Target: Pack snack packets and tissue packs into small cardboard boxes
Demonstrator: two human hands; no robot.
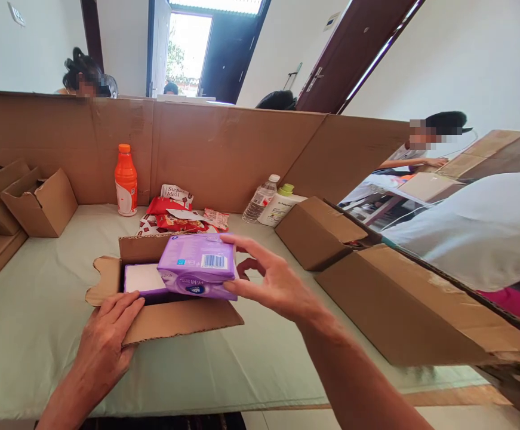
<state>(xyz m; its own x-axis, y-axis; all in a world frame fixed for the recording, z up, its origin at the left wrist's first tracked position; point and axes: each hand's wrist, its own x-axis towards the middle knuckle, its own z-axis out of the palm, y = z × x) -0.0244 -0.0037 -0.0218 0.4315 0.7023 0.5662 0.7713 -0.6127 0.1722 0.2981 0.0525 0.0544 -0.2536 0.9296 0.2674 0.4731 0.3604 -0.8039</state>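
Note:
An open cardboard box (174, 322) sits in front of me on the cloth-covered table, its flaps folded out. One purple and white tissue pack (145, 279) lies inside, on the left. My right hand (268, 278) pinches the right end of another purple tissue pack (197, 263) between thumb and fingers. That pack is tilted over the right part of the box, barcode side up, and hides what is beneath it. My left hand (110, 334) grips the box's near left corner, fingertips over the edge close to the inner pack; its thumb is mostly hidden.
Behind the box are an orange bottle (126, 182), red snack packets (170, 215), a clear plastic bottle (261, 200) and a white bottle with a green cap (282, 206). Cardboard boxes (40, 200) stand left, larger ones (403, 298) right. A cardboard partition (224, 149) closes the back; people are beyond.

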